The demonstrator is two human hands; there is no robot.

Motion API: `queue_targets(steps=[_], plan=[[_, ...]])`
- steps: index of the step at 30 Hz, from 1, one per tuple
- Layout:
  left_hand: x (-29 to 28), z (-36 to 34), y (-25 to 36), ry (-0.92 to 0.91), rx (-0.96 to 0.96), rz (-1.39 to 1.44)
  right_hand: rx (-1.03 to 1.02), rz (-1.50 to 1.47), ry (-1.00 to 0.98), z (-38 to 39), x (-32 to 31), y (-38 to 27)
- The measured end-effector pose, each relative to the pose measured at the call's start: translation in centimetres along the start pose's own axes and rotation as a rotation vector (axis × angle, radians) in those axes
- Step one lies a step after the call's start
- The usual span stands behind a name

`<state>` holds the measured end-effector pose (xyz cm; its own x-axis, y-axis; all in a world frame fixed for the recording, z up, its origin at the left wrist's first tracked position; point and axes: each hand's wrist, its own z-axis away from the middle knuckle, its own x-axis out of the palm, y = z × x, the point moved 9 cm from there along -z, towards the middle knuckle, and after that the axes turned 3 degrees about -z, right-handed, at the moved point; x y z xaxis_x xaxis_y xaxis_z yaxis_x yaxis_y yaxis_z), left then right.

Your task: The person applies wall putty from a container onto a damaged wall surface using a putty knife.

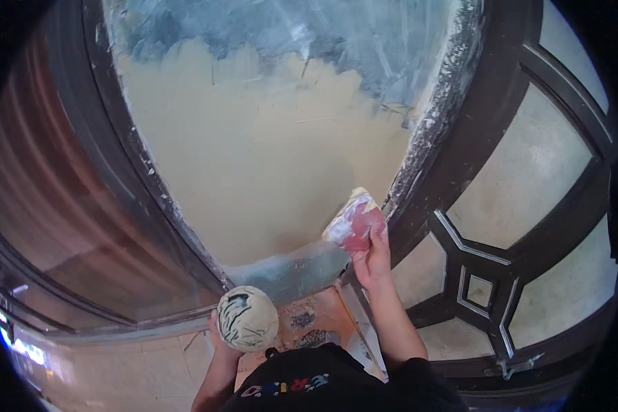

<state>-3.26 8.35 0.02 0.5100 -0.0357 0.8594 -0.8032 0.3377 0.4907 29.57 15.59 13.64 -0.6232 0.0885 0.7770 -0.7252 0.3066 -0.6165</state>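
Note:
In my right hand (375, 262) is a red putty spreader (365, 230), smeared with white and cream paste along its broad edge. The fingers close round its narrow end, and its edge is at the lower right of the wall panel (268, 151). Whether it touches the wall, I cannot tell. My left hand (218, 333) supports a round bowl (248, 318) from the left and below; most of its fingers are hidden. Cream putty with dark streaks fills the bowl. A smooth cream coat covers the panel's middle, while blue-grey surface shows above it and in a strip at the bottom.
Dark frames with white smears border the panel on both sides. To the right stands a dark door (522, 275) with pale panes and a metal latch (511, 367). Reddish-brown curtain folds (69, 185) show at left. A stained brown sheet (312, 319) lies on the floor below.

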Motion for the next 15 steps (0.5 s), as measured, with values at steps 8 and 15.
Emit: queue_targets(steps=[8,15], plan=[[-1.7,-0.3,-0.8,0.079,0.039,-0.049,-0.352,0.352,0.265,-4.0,-5.0,-9.5],[0.8,-2.0,-2.5,0.047,0.005,-0.03,-0.89,1.119,0.346,-11.1,0.3,-16.6]])
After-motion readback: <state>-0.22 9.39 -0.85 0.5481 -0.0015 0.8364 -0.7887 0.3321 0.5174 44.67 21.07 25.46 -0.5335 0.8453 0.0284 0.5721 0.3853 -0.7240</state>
